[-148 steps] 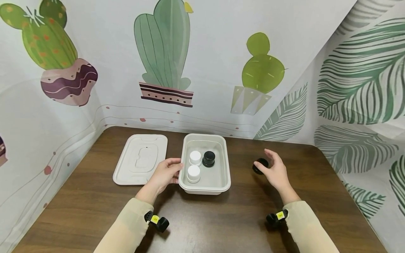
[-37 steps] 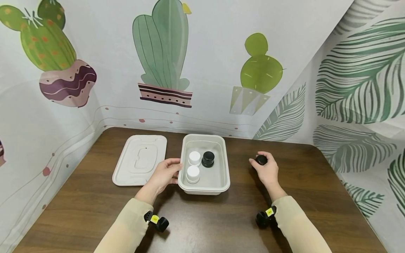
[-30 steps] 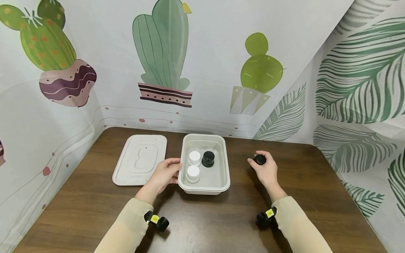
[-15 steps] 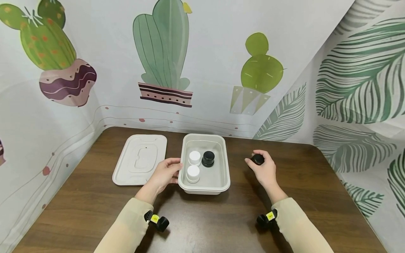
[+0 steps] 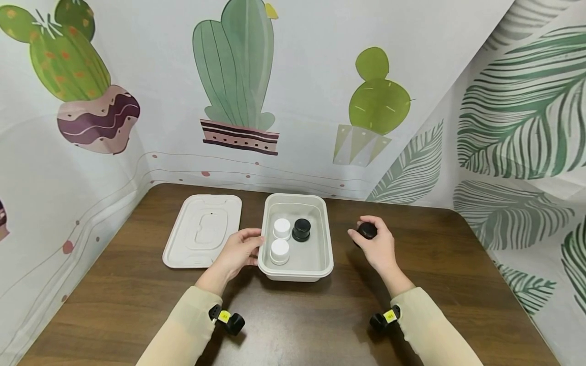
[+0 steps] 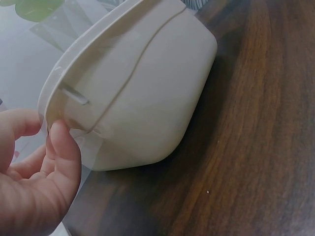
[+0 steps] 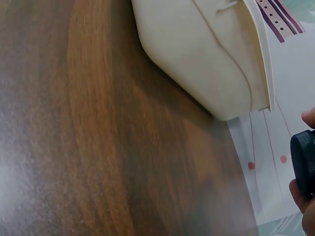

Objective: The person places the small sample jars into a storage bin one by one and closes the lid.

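A white rectangular tub (image 5: 320,264) stands mid-table with two white-capped jars (image 5: 280,251) and one black-capped jar (image 5: 301,230) inside. My left hand (image 5: 240,251) rests against the tub's left rim (image 6: 49,105), thumb on the edge. My right hand (image 5: 376,246) holds a small black jar (image 5: 367,230) above the table, just right of the tub; the jar's ribbed edge (image 7: 304,162) shows in the right wrist view, beside the tub's outer wall (image 7: 206,54).
The tub's flat white lid (image 5: 203,229) lies on the brown wooden table (image 5: 293,325) to the left. Printed cactus and leaf backdrops close in the back and both sides.
My right hand has picked up the black jar from the table and carried it leftward toward the tub. The left hand and tub have stayed put.
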Available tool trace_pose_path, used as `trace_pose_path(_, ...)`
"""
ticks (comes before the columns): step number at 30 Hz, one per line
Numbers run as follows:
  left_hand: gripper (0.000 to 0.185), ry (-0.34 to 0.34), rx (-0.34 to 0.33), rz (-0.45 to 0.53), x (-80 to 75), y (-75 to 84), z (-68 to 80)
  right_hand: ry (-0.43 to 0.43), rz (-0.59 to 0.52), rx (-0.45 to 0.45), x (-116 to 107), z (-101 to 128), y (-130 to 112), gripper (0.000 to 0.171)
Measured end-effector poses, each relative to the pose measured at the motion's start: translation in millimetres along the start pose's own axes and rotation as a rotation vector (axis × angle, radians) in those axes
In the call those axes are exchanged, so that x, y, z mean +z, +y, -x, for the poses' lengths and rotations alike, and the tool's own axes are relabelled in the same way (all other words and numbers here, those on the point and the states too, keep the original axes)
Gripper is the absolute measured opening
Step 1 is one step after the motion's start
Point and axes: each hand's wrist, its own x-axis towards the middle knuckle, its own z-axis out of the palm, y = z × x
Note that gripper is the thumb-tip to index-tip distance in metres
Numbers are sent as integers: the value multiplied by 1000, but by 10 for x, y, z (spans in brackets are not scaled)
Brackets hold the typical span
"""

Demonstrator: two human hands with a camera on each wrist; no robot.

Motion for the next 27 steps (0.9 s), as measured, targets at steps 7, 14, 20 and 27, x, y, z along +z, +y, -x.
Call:
trace_pose_path(7,41,-2,2,-2,2,0,0,-11,-95,-2,24,8,-29,44)
trace_pose_path(14,41,1,5,-5,1,-1,1,-47,-125,9,2,91,-271,42)
trace_pose_path(20,42,0,3,-8,1,8,6,-99,-120,-5,-2,148,-435,41)
trace_pose_path(27,41,4,3,-10,1,2,0,-114,-144,-30,40,153,-495,40)
